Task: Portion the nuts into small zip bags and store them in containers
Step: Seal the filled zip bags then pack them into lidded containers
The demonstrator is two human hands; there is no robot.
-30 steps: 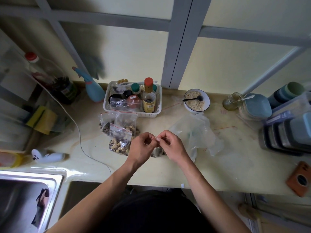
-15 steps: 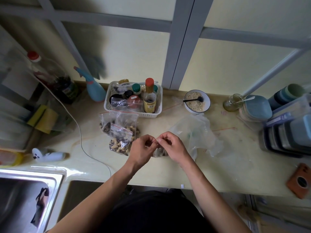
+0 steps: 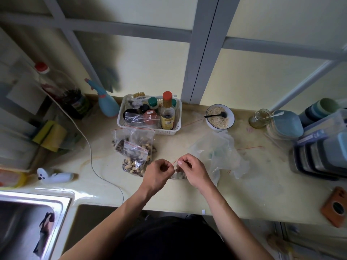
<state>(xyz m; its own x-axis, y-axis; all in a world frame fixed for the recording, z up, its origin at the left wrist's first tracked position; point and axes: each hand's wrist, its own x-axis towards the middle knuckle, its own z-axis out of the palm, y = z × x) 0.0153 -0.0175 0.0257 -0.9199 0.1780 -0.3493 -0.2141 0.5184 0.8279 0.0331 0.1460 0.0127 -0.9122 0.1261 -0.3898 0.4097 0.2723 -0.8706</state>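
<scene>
My left hand (image 3: 158,172) and my right hand (image 3: 193,170) both pinch the red-striped top edge of a small zip bag (image 3: 177,175) of nuts, which stands on the counter between them and is mostly hidden by my fingers. Just left of my left hand lie several filled zip bags (image 3: 136,152) of mixed nuts and seeds in a heap. A stack of lidded storage containers (image 3: 323,152) stands at the counter's right end. A crumpled clear plastic bag (image 3: 219,154) lies behind my right hand.
A white basket (image 3: 150,128) of bottles stands at the back. A bowl of oats (image 3: 219,119) with a black spoon is to its right, then a glass jar (image 3: 260,119). A white cable (image 3: 90,147) crosses the counter. The sink (image 3: 28,222) is lower left.
My hands have stayed on the bag's top edge, fingers shifting slightly along the seal. The view has drifted a little.
</scene>
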